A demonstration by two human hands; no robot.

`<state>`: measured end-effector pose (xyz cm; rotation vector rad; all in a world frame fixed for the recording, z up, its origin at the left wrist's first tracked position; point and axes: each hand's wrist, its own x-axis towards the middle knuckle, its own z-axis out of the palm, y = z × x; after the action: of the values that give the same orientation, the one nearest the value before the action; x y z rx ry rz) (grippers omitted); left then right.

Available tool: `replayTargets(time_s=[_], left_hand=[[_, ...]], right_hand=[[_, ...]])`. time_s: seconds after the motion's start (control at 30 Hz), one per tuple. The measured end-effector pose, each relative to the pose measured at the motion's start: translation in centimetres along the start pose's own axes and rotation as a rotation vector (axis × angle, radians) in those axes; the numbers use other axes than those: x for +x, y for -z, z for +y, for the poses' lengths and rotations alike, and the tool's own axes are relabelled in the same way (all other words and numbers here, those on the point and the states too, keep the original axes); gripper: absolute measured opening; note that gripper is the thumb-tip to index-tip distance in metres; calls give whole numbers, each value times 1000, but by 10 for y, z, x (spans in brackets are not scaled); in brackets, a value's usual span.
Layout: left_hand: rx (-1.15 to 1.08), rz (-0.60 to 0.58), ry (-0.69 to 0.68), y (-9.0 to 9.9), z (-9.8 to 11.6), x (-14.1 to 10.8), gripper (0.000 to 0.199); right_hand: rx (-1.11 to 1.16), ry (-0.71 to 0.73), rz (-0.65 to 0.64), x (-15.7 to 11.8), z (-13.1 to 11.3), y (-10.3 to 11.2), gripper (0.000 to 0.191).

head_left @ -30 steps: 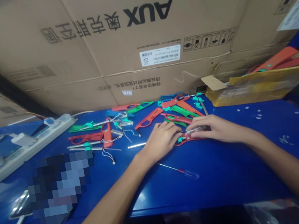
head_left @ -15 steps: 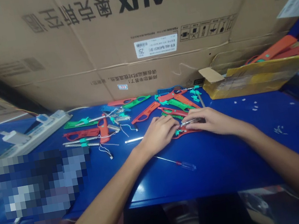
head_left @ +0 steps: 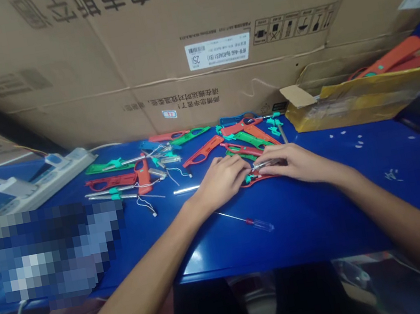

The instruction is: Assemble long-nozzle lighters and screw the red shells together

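My left hand (head_left: 222, 181) lies over an orange-red lighter shell (head_left: 264, 178), its fingers curled at the near parts. From under that hand a silver lighter tube (head_left: 186, 189) sticks out to the left. What the left fingertips pinch is hidden. My right hand (head_left: 296, 162) is closed on a small, shiny lighter part (head_left: 270, 163), held just above the shell. Bits of green plastic (head_left: 249, 178) and thin wire show between the hands. A screwdriver (head_left: 260, 223) with a clear handle lies in front of my left hand.
Behind my hands lie red and green lighter shells (head_left: 203, 151). Tubes with green fittings (head_left: 114, 194) lie at left. A power strip (head_left: 45, 189) and a yellow-taped box (head_left: 358, 101) flank the blue table (head_left: 327, 223). A large carton (head_left: 113, 49) stands behind.
The camera view has tilted slightly downward, so everything sits a little higher. My right fingers have shifted slightly around the shiny part; both hands stay together over the shell.
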<state>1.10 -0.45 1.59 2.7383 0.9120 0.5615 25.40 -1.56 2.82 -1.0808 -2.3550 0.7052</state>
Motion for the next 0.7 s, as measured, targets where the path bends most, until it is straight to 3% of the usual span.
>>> replayTargets(time_s=[0.7], left_hand=[[9,3,-22,-1,-1,0,17]], right_hand=[[-32,17,3,0,-1,0,31]])
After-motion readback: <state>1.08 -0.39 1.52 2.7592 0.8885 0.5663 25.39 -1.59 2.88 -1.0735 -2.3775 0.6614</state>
